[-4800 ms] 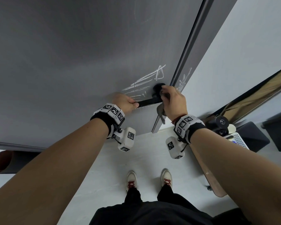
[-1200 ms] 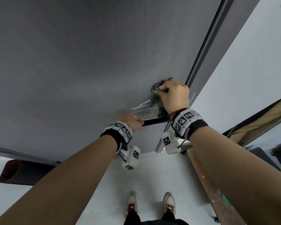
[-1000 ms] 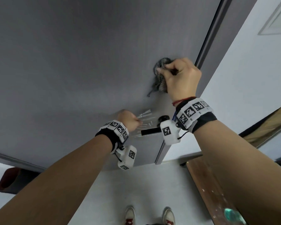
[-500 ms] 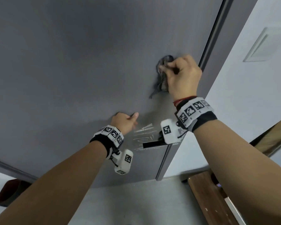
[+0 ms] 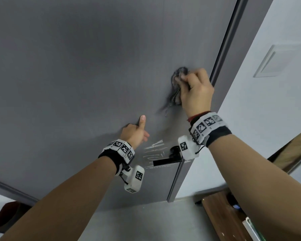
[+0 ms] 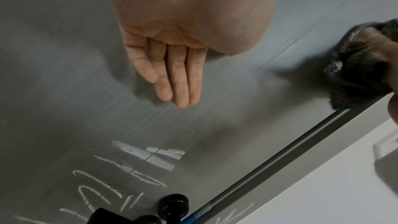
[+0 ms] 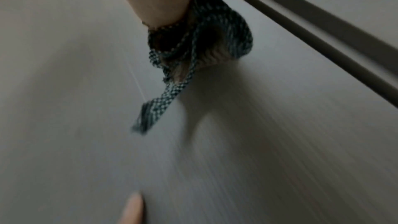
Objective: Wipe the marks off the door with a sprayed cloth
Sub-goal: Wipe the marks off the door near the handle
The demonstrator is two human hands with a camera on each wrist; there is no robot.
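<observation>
My right hand (image 5: pixel 193 87) grips a bunched dark checked cloth (image 5: pixel 176 84) (image 7: pixel 200 40) and presses it on the grey door (image 5: pixel 76 66), high up near the door's right edge. A loose corner of the cloth hangs down. My left hand (image 5: pixel 135 131) (image 6: pixel 172 77) lies with straight fingers flat against the door, lower and to the left, holding nothing. White chalk marks (image 5: pixel 155 150) (image 6: pixel 137 164) remain below both hands, just left of the black lever handle (image 5: pixel 167 160) (image 6: pixel 172 207).
The dark door frame (image 5: pixel 226 49) runs up the right side, with a white wall (image 5: pixel 276 110) and a wall plate (image 5: pixel 274 61) beyond. A wooden board (image 5: pixel 222 220) leans at the lower right. A dark object (image 5: pixel 5 216) lies on the pale floor at the lower left.
My left hand let go of the handle and moved up-left to lie flat on the door. My right hand carried the cloth up from the handle area; the upper marks are gone.
</observation>
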